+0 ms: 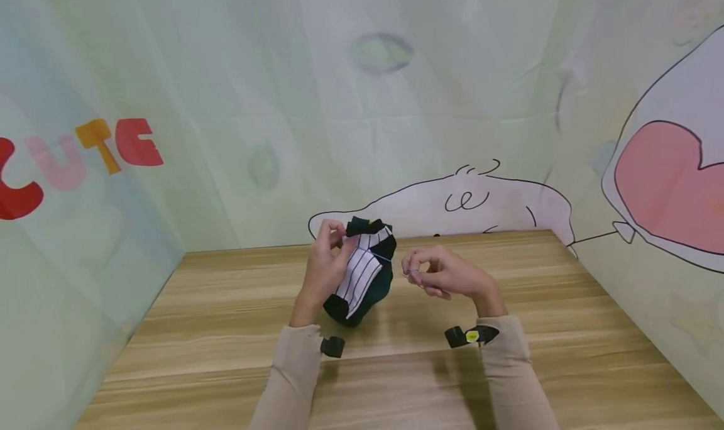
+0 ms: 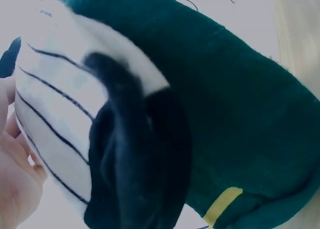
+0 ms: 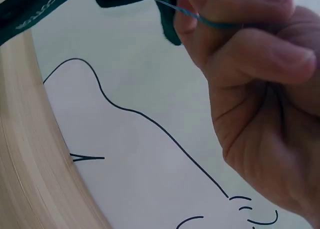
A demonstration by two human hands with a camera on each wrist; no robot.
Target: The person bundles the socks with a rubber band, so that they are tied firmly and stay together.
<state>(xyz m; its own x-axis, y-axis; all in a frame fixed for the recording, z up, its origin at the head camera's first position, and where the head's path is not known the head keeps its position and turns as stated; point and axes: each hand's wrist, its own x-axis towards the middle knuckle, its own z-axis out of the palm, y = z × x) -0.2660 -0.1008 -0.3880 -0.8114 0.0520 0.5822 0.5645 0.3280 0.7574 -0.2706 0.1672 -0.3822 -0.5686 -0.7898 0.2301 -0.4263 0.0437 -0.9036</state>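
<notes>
A bundle of socks [image 1: 362, 273] is held up above the table, one white with dark stripes and dark patches, the other dark green. Thumb and fingers of my left hand [image 1: 329, 254] pinch its upper left edge. In the left wrist view the striped sock [image 2: 55, 99] lies against the green sock [image 2: 240, 99], which has a small yellow mark. A thin blue strand [image 1: 373, 254] crosses the bundle. To the right of the socks, my right hand [image 1: 447, 273] has curled fingers gripping the strand [image 3: 175, 8], stretched from the bundle. Whether it is a loop, I cannot tell.
Under both hands lies a wood-grain table [image 1: 226, 317]. A printed cloth backdrop [image 1: 254, 103] rises behind its far edge and along both sides. Each wrist carries a small black camera, such as the left one [image 1: 332, 347].
</notes>
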